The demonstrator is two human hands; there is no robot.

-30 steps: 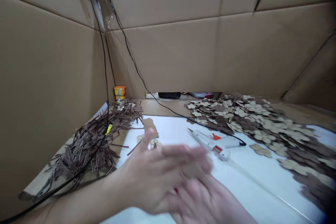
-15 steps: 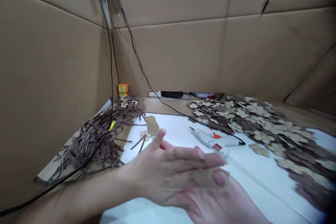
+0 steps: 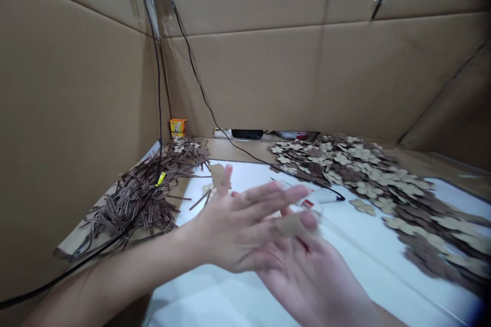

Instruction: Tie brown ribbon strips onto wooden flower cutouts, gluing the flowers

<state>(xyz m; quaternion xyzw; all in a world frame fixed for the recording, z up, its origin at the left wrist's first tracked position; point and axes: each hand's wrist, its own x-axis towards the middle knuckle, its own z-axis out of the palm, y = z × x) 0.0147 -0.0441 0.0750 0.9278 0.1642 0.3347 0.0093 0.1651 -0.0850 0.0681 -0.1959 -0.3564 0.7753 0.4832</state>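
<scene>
My left hand point(image 3: 238, 235) lies slantwise over my right hand point(image 3: 307, 281), palm to palm, its fingers stretched out and its thumb raised. A tan band wraps one of its fingers. My right hand is turned palm up beneath, its fingers mostly covered. Whether anything lies between the palms is hidden. Just behind the fingertips rests a white glue gun point(image 3: 324, 196), partly covered, with a long clear glue stick trailing toward the lower right. Beyond my left thumb sit a tan scrap point(image 3: 217, 173) and small pale round pieces point(image 3: 208, 189).
On the left is a heap of thin brown strips point(image 3: 134, 204). A large pile of brown and beige flower-shaped cutouts point(image 3: 360, 163) spreads along the right. A black cord point(image 3: 209, 104) crosses the white board point(image 3: 195, 296). Cardboard walls point(image 3: 249, 71) enclose the space; an orange box point(image 3: 177, 126) stands in the corner.
My hands have shifted against each other, with the left sliding slightly up and back and more of the right palm showing. The view has also moved slightly.
</scene>
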